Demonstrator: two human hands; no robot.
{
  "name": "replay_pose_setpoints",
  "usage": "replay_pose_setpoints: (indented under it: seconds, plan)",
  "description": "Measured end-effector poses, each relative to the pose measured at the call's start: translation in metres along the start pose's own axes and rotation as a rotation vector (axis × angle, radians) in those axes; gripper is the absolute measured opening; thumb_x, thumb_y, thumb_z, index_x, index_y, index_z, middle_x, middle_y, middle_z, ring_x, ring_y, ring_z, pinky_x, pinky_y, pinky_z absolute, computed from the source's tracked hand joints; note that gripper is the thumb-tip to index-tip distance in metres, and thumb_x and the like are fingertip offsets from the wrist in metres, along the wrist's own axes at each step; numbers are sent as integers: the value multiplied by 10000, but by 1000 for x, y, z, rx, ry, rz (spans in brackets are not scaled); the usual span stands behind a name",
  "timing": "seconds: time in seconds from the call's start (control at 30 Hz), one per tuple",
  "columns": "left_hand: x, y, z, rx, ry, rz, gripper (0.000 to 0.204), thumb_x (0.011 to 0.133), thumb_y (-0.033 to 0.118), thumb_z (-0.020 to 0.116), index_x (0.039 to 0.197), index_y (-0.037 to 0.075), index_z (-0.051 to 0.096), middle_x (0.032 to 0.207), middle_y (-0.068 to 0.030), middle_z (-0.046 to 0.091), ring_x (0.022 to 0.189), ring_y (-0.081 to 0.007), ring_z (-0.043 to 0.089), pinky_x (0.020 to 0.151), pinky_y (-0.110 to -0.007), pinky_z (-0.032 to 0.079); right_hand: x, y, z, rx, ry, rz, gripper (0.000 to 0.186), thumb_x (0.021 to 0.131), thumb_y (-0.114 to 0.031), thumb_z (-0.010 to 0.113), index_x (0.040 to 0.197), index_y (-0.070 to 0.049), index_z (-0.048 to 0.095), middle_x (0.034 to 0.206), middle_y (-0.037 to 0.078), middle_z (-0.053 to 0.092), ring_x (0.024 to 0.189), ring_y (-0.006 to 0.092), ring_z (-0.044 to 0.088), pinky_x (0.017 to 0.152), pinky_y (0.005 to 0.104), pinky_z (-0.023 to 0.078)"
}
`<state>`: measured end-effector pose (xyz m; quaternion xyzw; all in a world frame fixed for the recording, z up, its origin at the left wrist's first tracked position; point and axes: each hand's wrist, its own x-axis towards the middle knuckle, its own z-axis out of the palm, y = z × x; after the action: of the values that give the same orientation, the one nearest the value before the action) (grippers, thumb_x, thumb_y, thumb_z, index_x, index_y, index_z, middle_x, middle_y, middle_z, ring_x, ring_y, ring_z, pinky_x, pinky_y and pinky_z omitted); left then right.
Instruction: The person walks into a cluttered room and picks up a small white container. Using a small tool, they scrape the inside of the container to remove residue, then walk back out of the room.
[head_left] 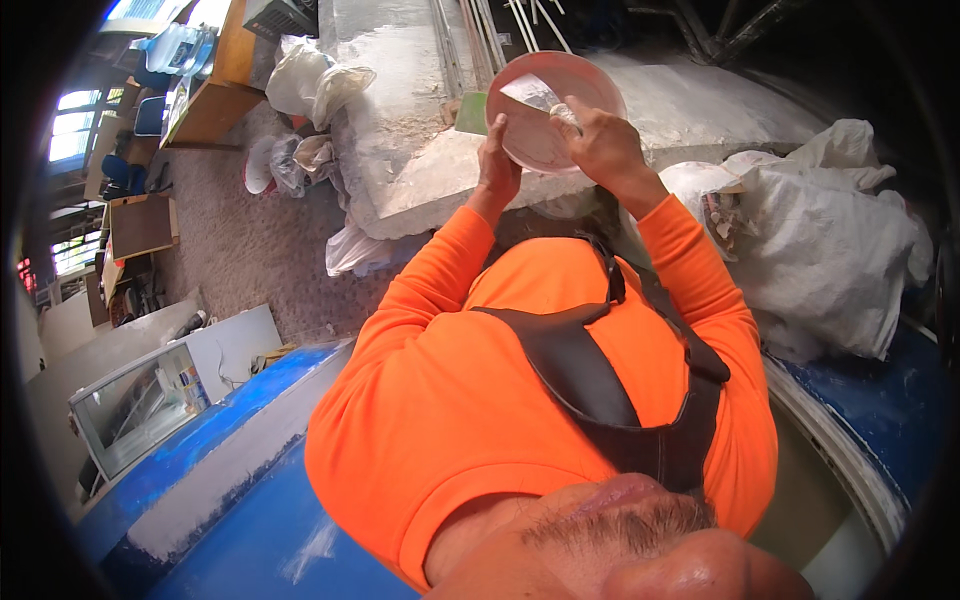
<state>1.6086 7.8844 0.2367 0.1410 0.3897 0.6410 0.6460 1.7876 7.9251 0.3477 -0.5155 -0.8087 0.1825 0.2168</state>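
Note:
A round, pinkish shallow bowl point(603, 78) is tilted towards me above the pale slab. My left hand point(495, 168) grips its left rim, with the thumb up along the edge and the other fingers hidden beneath. My right hand point(610, 148) is closed around the handle of a scraper point(530, 92). The scraper's flat, light blade lies over the inside of the bowl, pointing to the upper left. Pale smears coat the bowl's inner surface. A green flat piece point(471, 113) shows just left of the bowl, partly covered by it.
A rough concrete slab point(390, 150) stretches in front of me, with long thin rods point(482, 35) at its far side. Large white sacks point(800, 240) stand at the right. Plastic bags point(300, 80) hang at the slab's left. A blue painted surface point(270, 500) lies behind me.

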Motion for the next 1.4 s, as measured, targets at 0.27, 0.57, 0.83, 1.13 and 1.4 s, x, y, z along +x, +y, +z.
replay_pose_setpoints:
  seconds: [0.27, 0.57, 0.83, 1.13, 1.4]
  plan:
    - [15, -12, 15, 74, -57, -112, 635, 1046, 554, 401, 1454, 69, 434, 1364, -131, 584, 1198, -288, 625, 955, -446, 564, -55, 47, 5, 298, 186, -174, 467, 754, -281, 870, 1093, -38, 659, 967, 190, 702, 879, 406, 695, 753, 449, 557]
    - [37, -40, 73, 137, -319, -343, 985, 927, 765, 450, 1365, -117, 448, 1288, -197, 603, 1131, -318, 646, 1071, -482, 472, -107, 105, 7, 330, 553, 305, 315, 859, -300, 808, 956, -51, 640, 842, 179, 672, 761, 411, 663, 636, 440, 518]
    - [35, -38, 72, 261, -185, -283, 950, 958, 679, 509, 1412, -143, 366, 1340, -241, 510, 1177, -384, 601, 1090, -498, 448, -170, 201, -37, 1007, 1158, 829, 275, 930, -307, 752, 1003, -70, 633, 808, 55, 663, 619, 203, 645, 598, 351, 552]
    - [45, -26, 35, 191, -44, -243, 900, 969, 590, 578, 1436, -122, 287, 1450, -238, 402, 1248, -447, 553, 1065, -549, 475, -246, 307, -49, 1969, 1772, 922, 246, 960, -353, 688, 1093, -151, 648, 1001, 15, 661, 800, 198, 619, 664, 315, 569]
    - [34, 6, 3, 138, 92, -226, 938, 944, 588, 623, 1434, -144, 300, 1411, -231, 395, 1310, -456, 495, 1093, -550, 450, -255, 304, -111, 2213, 1747, 550, 196, 935, -303, 713, 982, -123, 649, 868, 16, 647, 725, 189, 610, 625, 320, 563]
